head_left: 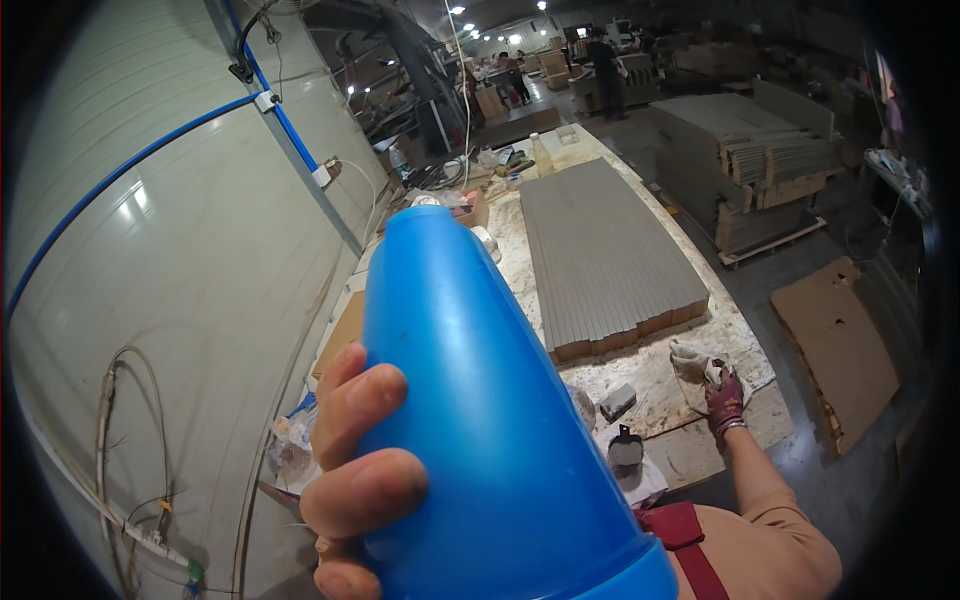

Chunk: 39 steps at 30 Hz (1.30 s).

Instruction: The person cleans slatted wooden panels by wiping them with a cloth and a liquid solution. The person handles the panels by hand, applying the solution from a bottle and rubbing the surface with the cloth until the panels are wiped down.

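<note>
Blue container (pixel 480 400), narrow end away, axis aslant

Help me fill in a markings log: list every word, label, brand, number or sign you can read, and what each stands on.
No text can be read.
Blue container in the left hand: no lettering on the side shown.
Gloved right hand: any print is too small to read.
Bottle at the table's far end: too small to tell.
</note>
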{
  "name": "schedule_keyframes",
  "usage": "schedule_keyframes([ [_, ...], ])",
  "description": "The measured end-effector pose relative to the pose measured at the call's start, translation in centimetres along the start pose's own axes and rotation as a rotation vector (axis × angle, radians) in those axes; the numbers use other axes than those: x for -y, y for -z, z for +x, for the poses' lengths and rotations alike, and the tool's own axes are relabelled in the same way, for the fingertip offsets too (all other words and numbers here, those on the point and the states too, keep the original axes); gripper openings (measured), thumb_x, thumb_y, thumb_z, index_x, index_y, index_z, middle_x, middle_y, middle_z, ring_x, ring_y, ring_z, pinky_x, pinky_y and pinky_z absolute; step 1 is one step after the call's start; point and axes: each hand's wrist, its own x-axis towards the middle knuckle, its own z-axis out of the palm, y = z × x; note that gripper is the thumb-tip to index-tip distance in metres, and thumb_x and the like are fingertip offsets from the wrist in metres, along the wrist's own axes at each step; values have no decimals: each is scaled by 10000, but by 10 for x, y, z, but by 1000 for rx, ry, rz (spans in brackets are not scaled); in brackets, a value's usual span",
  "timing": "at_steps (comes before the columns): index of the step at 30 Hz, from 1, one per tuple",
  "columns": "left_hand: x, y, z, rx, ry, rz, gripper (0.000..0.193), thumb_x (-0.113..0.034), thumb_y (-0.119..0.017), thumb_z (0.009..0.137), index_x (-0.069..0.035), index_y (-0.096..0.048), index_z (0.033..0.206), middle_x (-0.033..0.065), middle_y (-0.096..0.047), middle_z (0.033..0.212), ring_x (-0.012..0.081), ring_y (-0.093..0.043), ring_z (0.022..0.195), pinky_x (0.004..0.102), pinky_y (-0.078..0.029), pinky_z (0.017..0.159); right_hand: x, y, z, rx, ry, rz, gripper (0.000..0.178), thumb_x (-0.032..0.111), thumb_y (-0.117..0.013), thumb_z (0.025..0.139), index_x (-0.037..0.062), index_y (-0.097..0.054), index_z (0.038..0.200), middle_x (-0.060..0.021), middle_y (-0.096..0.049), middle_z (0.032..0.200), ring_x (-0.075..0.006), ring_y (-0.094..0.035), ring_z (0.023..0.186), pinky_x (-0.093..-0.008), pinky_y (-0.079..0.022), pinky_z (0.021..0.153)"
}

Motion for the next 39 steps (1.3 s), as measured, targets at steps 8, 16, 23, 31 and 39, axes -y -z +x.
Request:
schedule_keyframes([
  [8,2,6,-1,22,-43,143,701,-660,-434,872,-245,-317,1424,143,-271,1514,334,-237,1421,605,-327,1077,4,1,0,35,-60,-6,499,122,-682,731,126,-557,1215,-226,-555,1155,-420,-564,1014,-469,-467,865],
  [16,-3,4,2,-1,88,-87,660,-656,-417,892,-250,-348,1407,141,-259,1516,317,-214,1430,616,-316,1084,-9,-3,1,17,1,-26,490,169,-692,761,72,-548,1218,-229,-540,1201,-418,-552,1053,-469,-463,879],
  [23,2,-11,8,24,-107,228,670,-660,-432,885,-257,-339,1412,132,-248,1518,315,-193,1437,616,-329,1082,0,-1,-2,14,-4,-3,485,160,-678,764,75,-546,1223,-231,-541,1196,-422,-546,1051,-470,-453,889],
  [31,-18,-1,-2,-104,217,-83,592,-659,-362,916,-259,-436,1346,133,-250,1514,314,-178,1440,651,-311,1067,-6,-2,2,46,-85,69,443,141,-646,805,99,-540,1232,-230,-543,1190,-423,-546,1051,-469,-451,889],
  [39,-18,-2,-3,-117,197,-41,604,-675,-366,905,-261,-439,1339,135,-264,1507,321,-192,1434,647,-309,1071,-6,-2,2,35,-34,-4,423,144,-645,812,103,-550,1223,-222,-544,1210,-425,-545,1066,-470,-451,893],
])
